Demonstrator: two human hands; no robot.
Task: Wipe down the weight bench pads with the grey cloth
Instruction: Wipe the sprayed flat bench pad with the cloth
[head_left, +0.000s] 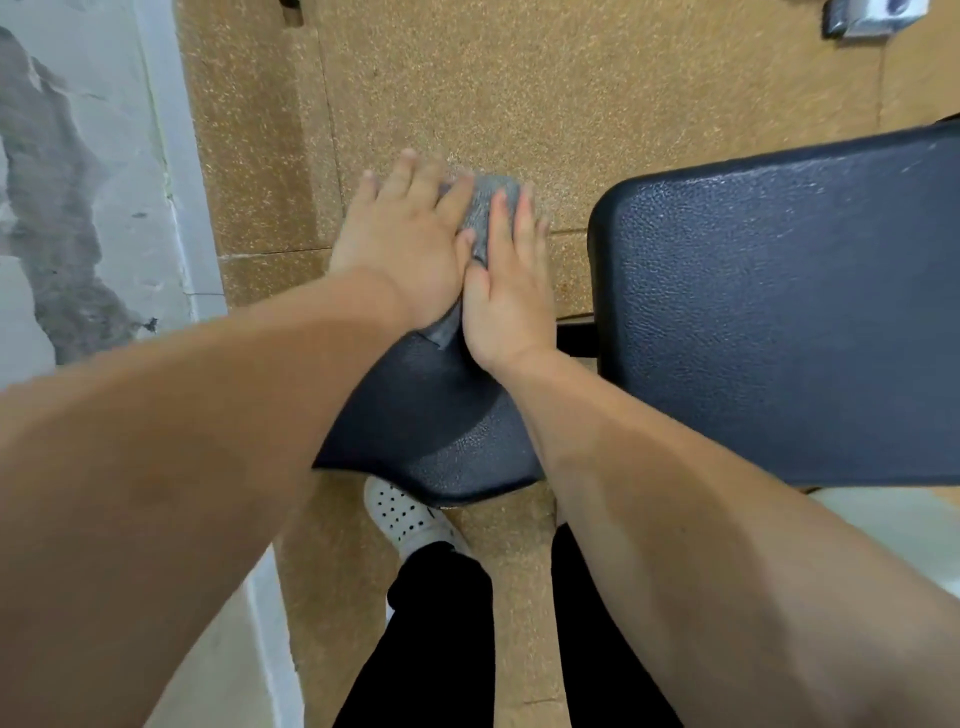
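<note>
Cloth (488, 208) covers far end of pad (441, 410); left grip (410, 244) and right grip (506, 301), both released, fingers (397, 179) straight, press it flat, likely to spread wiping pressure.

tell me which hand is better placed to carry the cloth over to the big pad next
Right, probably. The right hand lies flat on the grey cloth on the side nearer the large pad. The left hand presses the cloth's far side, so it would have to cross over the right.
</note>
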